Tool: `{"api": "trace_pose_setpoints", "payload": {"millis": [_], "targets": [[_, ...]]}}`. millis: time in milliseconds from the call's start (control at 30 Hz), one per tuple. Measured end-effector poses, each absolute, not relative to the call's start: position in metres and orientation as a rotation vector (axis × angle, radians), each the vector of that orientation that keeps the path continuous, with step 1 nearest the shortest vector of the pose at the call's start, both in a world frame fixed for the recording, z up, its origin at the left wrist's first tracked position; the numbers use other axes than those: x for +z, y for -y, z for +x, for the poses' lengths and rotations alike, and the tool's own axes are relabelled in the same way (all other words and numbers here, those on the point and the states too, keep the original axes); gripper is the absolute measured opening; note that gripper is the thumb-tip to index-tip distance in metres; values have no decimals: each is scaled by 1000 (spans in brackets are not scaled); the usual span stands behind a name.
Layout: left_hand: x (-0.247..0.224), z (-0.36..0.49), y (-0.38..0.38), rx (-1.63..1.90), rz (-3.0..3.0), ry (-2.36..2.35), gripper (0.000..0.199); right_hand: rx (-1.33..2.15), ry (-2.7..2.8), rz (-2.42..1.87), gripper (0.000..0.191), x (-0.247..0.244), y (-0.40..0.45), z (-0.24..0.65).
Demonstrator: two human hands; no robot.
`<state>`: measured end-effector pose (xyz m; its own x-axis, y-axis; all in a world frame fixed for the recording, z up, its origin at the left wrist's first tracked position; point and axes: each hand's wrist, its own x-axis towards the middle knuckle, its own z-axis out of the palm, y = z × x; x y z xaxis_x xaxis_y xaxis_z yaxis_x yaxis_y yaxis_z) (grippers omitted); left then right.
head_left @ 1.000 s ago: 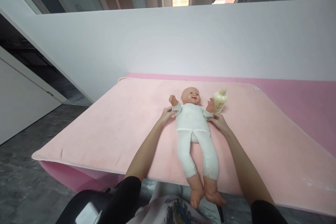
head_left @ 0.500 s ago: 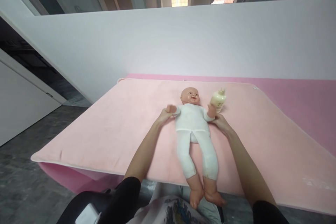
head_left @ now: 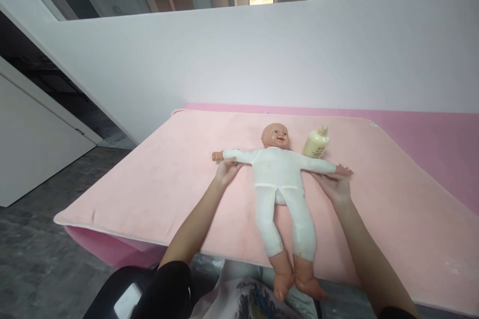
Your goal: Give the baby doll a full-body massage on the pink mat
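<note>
A baby doll (head_left: 279, 169) with a white cloth body lies face up, its arms stretched out to both sides and its bare feet over the table's front edge. My left hand (head_left: 226, 171) holds the doll's arm on the left near the wrist, with the fingers partly behind it. On the other side, my right hand (head_left: 336, 187) holds the doll's other arm from below, its fingertips hidden under the sleeve. A pale yellow pump bottle (head_left: 316, 142) is just beyond that arm, beside the doll's head.
A light pink blanket (head_left: 149, 174) covers the table, with a darker pink surface (head_left: 430, 134) showing at the back right. Behind stands a white wall (head_left: 239, 55) with glass above. Grey floor (head_left: 33, 254) lies to the left.
Both hands have moved outward, away from the doll's body. The doll's arms, bent up before, are now spread straight out. The view has shifted slightly.
</note>
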<state>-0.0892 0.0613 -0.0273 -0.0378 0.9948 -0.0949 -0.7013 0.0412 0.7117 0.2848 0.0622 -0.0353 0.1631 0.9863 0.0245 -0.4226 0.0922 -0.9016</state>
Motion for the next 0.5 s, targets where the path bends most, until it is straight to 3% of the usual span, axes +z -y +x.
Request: {"api": "trace_pose_setpoints", "payload": {"millis": [133, 267, 367, 500], "targets": [[-24, -126, -66, 1722, 290, -757, 30, 1237, 393, -758, 26, -33, -66, 310], [-20, -162, -68, 1912, 220, -944, 43, 1141, 339, -898, 23, -36, -75, 343], [-17, -161, -60, 1971, 437, -1240, 46, 899, 334, -1100, 27, -41, -78, 358], [-11, -115, -26, 1870, 1072, -1531, 30, 505, 485, -1389, 30, -48, -76, 345]]}}
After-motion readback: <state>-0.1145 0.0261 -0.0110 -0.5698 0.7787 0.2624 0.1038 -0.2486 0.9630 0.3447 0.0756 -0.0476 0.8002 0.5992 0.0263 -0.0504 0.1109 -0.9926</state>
